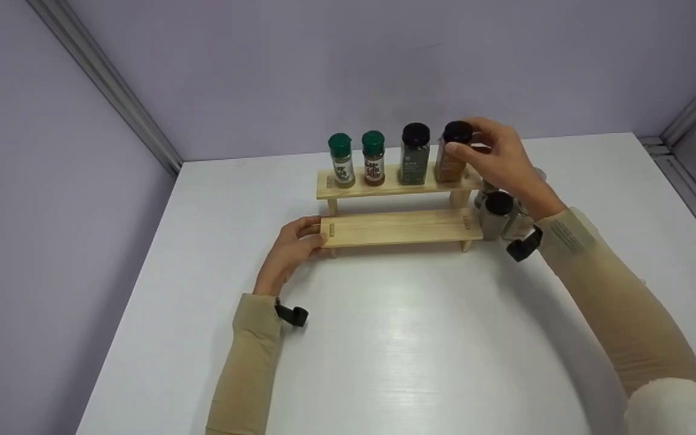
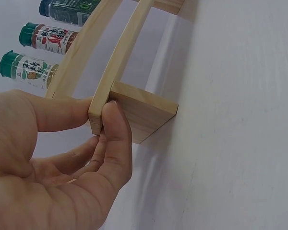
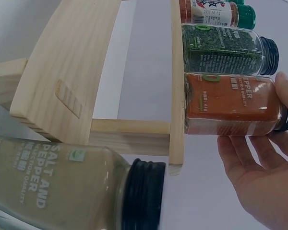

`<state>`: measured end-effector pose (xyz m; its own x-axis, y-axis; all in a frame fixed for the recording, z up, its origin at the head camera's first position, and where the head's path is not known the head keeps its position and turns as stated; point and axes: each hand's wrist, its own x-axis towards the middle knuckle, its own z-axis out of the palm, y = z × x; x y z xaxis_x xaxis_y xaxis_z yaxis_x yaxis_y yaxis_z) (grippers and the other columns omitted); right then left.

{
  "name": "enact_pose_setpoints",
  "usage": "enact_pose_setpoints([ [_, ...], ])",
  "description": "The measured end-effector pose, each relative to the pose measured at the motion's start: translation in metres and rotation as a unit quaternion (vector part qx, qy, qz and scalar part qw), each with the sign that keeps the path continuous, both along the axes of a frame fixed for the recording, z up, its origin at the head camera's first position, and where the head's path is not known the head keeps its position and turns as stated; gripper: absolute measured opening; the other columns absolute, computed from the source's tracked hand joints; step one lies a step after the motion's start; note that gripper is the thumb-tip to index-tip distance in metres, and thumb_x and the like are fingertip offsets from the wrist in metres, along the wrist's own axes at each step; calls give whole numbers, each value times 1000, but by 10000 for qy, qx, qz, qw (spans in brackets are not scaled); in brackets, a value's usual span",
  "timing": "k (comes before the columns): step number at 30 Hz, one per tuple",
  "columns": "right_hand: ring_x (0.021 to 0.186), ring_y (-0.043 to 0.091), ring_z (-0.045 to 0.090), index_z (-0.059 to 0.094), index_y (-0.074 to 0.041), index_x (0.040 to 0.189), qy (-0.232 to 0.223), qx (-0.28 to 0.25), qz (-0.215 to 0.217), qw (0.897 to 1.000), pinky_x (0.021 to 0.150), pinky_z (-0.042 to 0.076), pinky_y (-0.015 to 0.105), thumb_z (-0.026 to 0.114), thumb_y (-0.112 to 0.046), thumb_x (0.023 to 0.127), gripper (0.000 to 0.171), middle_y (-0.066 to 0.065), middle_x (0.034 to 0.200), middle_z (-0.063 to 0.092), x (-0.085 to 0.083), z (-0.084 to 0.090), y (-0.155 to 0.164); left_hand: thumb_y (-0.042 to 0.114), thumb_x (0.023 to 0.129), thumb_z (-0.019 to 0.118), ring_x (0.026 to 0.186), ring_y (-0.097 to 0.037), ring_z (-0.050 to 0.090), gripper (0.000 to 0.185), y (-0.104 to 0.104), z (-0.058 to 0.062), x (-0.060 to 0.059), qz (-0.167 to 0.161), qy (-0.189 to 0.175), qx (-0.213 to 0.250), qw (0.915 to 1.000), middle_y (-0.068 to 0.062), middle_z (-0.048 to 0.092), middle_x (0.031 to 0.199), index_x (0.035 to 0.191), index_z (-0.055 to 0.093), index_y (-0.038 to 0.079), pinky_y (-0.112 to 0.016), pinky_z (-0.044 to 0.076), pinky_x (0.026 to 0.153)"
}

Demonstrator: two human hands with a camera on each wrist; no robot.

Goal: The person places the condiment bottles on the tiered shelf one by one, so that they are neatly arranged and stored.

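Clearly, in the head view, my right hand pinches the orange jar around its black-capped top, at the right end of the upper shelf. My left hand grips the left end of the lower shelf. A sideways nudge, I judge, could knock the orange jar into the dark green jar just beside it, since the board is shallow. Two green-capped jars stand farther left. Several jars, the salt-and-pepper jar among them, crowd the rack's right end beneath my wrist; a low sleeve might catch them.

In the left wrist view, my fingers pinch the lower shelf's end from both faces, beside a wooden leg. Pulling there could tilt the rack and rattle everything above, I think.

In the right wrist view, the orange jar's base meets the upper shelf, my thumb by its cap, fingers along its side. The salt-and-pepper jar stands close by the rack's end, narrowing any way out on that side.
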<state>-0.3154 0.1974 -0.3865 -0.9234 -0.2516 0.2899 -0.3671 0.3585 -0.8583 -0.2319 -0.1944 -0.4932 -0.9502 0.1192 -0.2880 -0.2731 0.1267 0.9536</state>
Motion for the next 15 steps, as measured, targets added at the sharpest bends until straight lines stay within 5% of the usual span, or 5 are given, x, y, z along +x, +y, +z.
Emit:
enact_pose_setpoints([
  [8, 133, 35, 63, 57, -11, 153, -305, 357, -113, 9988, 110, 56, 40, 77, -35, 100, 62, 12, 149, 61, 14, 21, 6, 3, 106, 60, 124, -29, 62, 51, 0, 0, 0, 47, -2, -28, 10000, -20, 56, 146, 156, 49, 1, -38, 59, 103],
  [15, 137, 35, 60, 59, -14, 151, 73, 685, -315, 9971, 117, 48, 54, 78, -37, 100, 60, 11, 149, 61, 31, 36, 20, 4, 106, 61, 124, -28, 61, 53, 0, -1, -1, 37, -55, -19, 10000, -20, 55, 147, 157, 47, 1, -38, 58, 104],
])
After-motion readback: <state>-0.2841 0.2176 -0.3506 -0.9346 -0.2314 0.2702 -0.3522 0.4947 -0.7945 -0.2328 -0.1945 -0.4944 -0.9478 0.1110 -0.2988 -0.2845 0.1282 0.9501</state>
